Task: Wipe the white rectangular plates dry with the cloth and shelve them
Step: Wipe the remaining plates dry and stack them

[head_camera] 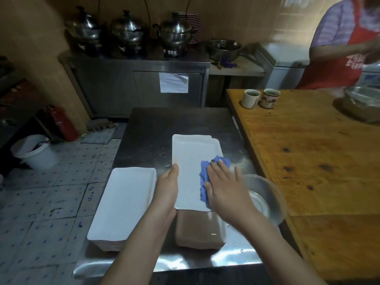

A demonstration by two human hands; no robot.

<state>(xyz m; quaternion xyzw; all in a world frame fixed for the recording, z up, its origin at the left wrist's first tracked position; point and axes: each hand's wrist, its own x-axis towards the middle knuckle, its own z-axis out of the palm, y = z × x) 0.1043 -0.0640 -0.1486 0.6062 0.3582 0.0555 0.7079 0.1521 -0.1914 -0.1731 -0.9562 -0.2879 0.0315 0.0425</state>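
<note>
White plate [190, 156], long axis front-to-back

right hand [226, 192] presses cloth [203, 171] on plate [189, 153] | left hand [167, 188] grips plate edge

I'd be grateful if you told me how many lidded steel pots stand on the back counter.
3, in a row on the counter: the left pot, the middle pot and the right pot. None seems hidden, though that corner is dim.
</note>
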